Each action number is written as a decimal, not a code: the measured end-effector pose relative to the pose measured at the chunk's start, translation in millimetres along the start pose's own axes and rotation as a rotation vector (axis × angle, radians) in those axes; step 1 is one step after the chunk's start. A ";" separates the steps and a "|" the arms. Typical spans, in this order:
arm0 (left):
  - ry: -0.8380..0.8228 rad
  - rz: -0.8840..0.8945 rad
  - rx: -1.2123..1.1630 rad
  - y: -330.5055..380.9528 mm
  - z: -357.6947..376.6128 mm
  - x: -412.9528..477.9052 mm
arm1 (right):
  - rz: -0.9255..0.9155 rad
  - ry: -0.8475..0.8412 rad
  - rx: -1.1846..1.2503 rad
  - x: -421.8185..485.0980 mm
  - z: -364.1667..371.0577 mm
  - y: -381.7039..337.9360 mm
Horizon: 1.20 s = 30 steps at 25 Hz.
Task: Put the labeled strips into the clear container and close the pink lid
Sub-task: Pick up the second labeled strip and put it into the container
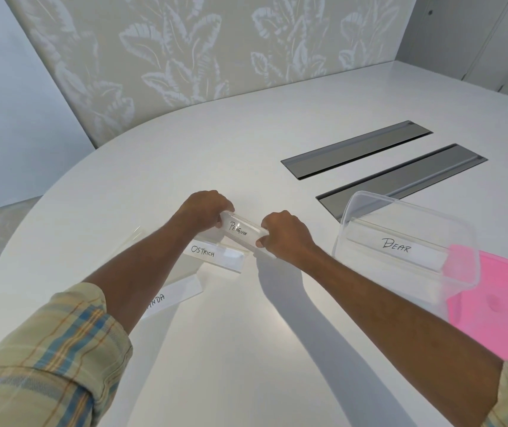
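On white table (246, 155), near its middle, both hands hold one clear strip w/ label "PENGUIN" (241, 231). Left hand (205, 209) has fingers curled over the strip's far-left end; right hand (286, 234) pinches the near-right end, thumb under, fingers folded on top. Both hands are closed on it, strip is lifted a bit above the table & tilted, running from upper left to lower right.

Just below it, "OSTRICH" strip (217, 255) lies on the table, partly under left wrist. Nearer to the person, another strip (174, 295) lies flat, left forearm covers the start of its word, only "NDA" can be read. One more clear strip edge (137, 234) shows left of the forearm, its label cannot be seen.

At right stands the clear container (412, 217), open, w/ "BEAR" strip (397, 249) inside it, lying along the bottom. Pink lid (505, 306) lies flat on the table, touching or partly under the container's near-right corner, I cannot tell which. It is not on the container.

Behind container, 2 grey slots (357, 149) are set in the tabletop, parallel to each other. Plaid sleeves (49, 359) are rolled up on both arms. Wall w/ leaf pattern (200, 47) is behind the table
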<state>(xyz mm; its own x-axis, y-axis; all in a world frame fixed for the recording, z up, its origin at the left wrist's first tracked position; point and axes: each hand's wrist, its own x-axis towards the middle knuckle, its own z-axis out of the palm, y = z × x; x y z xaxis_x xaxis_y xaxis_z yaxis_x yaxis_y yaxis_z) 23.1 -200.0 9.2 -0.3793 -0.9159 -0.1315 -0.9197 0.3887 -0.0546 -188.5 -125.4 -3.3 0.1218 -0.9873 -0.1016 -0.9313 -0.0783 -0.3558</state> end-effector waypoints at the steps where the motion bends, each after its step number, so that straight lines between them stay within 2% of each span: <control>1: 0.010 0.003 -0.002 0.8 -3.7 -2.5 | -0.004 0.003 -0.005 -1.3 -5.2 -1.0; 13: 0.202 0.104 -0.053 31.9 -95.3 -33.1 | -0.089 0.210 -0.061 -38.5 -111.9 16.8; 22: 0.218 0.244 -0.016 123.3 -149.1 -33.7 | -0.044 0.261 -0.005 -97.3 -179.1 95.1; 30: 0.239 0.322 -0.039 208.7 -146.1 -10.3 | 0.033 0.268 0.024 -131.9 -193.8 174.3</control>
<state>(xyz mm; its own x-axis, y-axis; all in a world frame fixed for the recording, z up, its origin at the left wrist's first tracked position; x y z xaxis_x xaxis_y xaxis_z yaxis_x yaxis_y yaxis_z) -179.8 -124.1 143.8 -0.6571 -0.7474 0.0981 -0.7517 0.6595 -0.0103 -433.4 -35.5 128.1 -0.0070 -0.9909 0.1348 -0.9245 -0.0449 -0.3786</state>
